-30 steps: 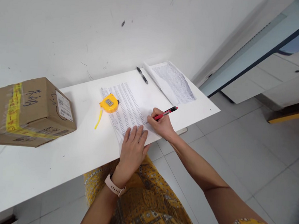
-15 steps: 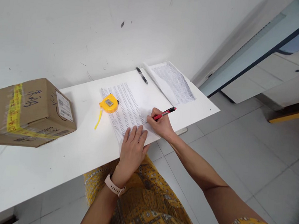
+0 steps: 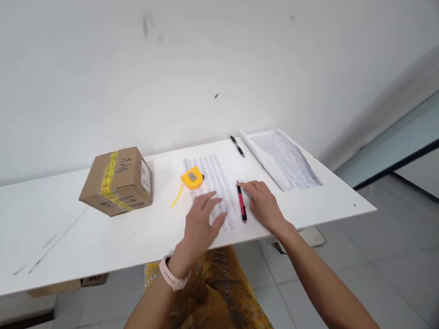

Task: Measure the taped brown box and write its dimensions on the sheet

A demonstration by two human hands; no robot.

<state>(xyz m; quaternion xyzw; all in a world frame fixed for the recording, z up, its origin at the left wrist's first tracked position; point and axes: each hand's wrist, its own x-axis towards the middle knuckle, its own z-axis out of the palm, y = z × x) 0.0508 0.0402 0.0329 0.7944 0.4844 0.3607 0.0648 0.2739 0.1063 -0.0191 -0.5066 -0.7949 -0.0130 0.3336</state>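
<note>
A handwritten sheet of paper [image 3: 218,177] lies on the white table, covered with columns of small marks. My left hand [image 3: 202,221], wearing a pale pink wristband [image 3: 173,275], is over the sheet's lower part with its fingers apart and nothing in them. A red and black pen [image 3: 241,203] lies on the sheet's right side. Beside it is my right hand [image 3: 264,202], fingers stretched out, the fingertips close to the pen's tip; whether they touch it I cannot tell. On the sheet's left part rests a yellow tape measure [image 3: 192,177], a short length of its tape pulled out.
To the left on the white table [image 3: 159,220] stands a taped cardboard box [image 3: 118,182]. A black pen [image 3: 238,146] lies near the wall. Further right is a paper [image 3: 283,159] dense with grey writing. The table's right corner ends above the tiled floor [image 3: 377,276].
My right hand has let go of the red and black pen, which now lies on the sheet. My left hand has risen from flat on the paper. The camera view has shifted.
</note>
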